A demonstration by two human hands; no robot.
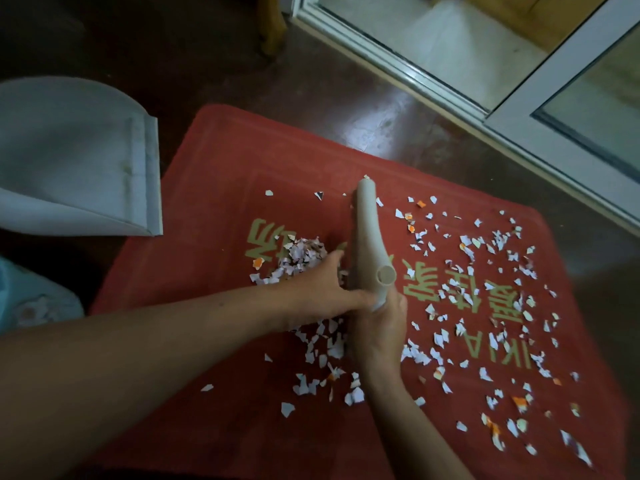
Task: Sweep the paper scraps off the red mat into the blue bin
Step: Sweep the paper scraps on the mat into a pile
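Observation:
The red mat (242,161) with gold lettering lies on the dark floor. Paper scraps (485,271) are scattered over its right half, and a gathered pile (301,254) sits left of centre. A beige brush head (365,230) with an empty round handle socket lies on edge across the mat's middle. My right hand (381,330) grips its near end. My left hand (322,289) reaches in from the left with its fingers stretched beside the pile and its thumb against the brush. A corner of the blue bin (24,296) shows at the left edge.
A large grey dustpan (69,161) lies on the floor left of the mat, its lip towards the mat. A sliding glass door with a white frame (519,126) runs along the upper right. A wooden furniture leg (273,26) stands at the top centre.

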